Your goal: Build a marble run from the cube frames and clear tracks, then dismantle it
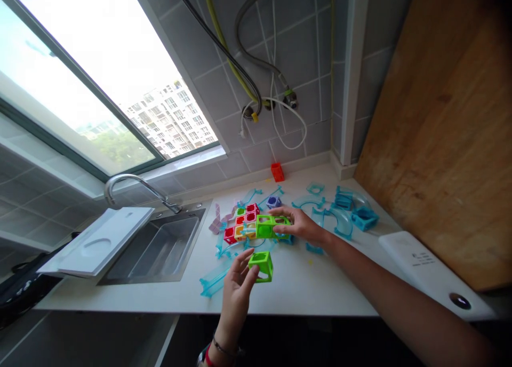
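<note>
My left hand [239, 281] pinches a green open-frame cube [261, 266] over the front part of the white counter. Farther back, my right hand [296, 223] has its fingers around a longer green block piece [265, 226], which looks like joined cubes. Just left of that piece lies a cluster of red cubes [251, 212] and yellow cubes [240, 232], with a green one among them. A blue cube [273, 202] lies behind the cluster. Clear blue track pieces [214, 279] are spread around both hands.
Curved blue tracks [340, 223] and blue blocks [364, 218] lie on the right, near a white device [432, 273] and a wooden board [444, 127]. A red block [277, 172] stands by the wall. At left are a sink [164, 249], faucet [136, 178] and white panel [100, 241].
</note>
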`<state>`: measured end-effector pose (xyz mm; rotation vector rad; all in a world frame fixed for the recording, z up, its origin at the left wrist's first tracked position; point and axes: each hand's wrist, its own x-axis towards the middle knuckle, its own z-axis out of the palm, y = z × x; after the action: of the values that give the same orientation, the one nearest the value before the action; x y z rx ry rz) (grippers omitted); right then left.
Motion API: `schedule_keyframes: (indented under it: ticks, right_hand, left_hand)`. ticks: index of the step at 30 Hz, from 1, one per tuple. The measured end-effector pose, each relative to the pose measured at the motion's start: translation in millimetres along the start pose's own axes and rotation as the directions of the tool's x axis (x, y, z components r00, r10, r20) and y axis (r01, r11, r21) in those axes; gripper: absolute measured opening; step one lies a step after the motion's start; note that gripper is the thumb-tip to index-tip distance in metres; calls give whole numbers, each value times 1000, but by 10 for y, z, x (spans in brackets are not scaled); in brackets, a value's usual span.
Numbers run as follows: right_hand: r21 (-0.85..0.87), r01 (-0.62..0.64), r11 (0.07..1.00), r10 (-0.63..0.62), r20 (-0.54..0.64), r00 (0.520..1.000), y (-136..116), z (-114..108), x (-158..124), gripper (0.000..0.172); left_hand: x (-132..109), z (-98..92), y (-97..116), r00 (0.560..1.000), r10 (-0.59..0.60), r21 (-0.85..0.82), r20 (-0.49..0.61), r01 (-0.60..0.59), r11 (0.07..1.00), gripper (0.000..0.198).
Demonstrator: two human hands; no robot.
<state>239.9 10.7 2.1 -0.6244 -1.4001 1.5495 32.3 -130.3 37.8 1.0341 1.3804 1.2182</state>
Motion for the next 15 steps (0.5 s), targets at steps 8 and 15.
schedule_keyframes:
  ticks: [8,15]
  right_hand:
    - [-16,34,999,-35,-92,995,-20,-25,10,49]
    - [-31,39,999,-40,-39,998,-73,18,-30,53]
  left_hand:
    - [-9,37,82,964,-204,-332,172,252,909,48]
    - [20,11,66,978,-174,-260,114,198,945,58]
